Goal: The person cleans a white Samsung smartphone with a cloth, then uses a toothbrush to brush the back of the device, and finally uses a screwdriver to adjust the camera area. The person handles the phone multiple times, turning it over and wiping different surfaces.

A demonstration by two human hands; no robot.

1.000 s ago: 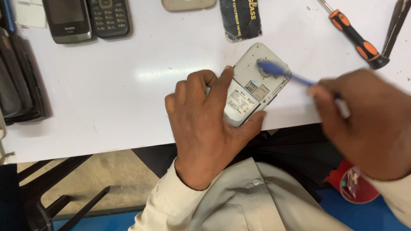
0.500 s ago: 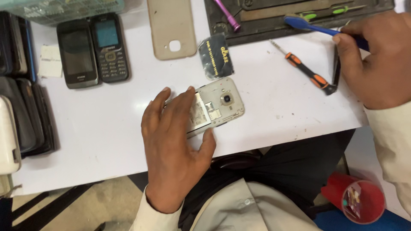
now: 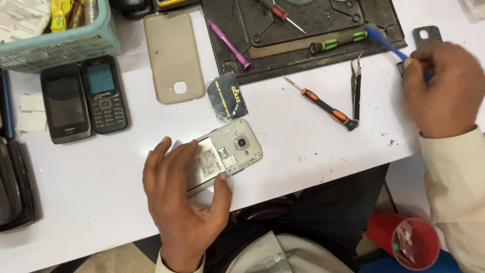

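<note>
Left hand [image 3: 184,205] lies palm-down on the white worktop [image 3: 101,202] near the front edge, fingers spread loosely open over the lower end of the opened phone [image 3: 222,155], thumb against its lower edge. It pins the phone, no closed grip.

Right hand [image 3: 444,88] is raised at the right edge of the worktop, fingers closed on the handle of a blue brush [image 3: 386,41]; the bristle end points up-left, over the corner of the dark work mat [image 3: 323,20].

Phone: back cover off, lies flat and tilted, camera end up-right. Silver-grey inner frame, round camera lens, white label and card slots in the battery bay. Lower part hidden under the left hand.

Around it:
- beige back cover [image 3: 173,55], flat, above the phone, well apart
- small black pouch with yellow lettering [image 3: 226,96], just above the phone
- orange-and-black screwdriver [image 3: 326,107] and tweezers [image 3: 356,86] between the phone and the right hand
- pink-handled tool [image 3: 227,40] at the mat's left edge; green-and-black tool [image 3: 337,43] on the mat
- two dark keypad phones [image 3: 83,101] side by side at left, below a pale-green basket [image 3: 60,48]
- red cup [image 3: 409,237] below the worktop edge, lower right
</note>
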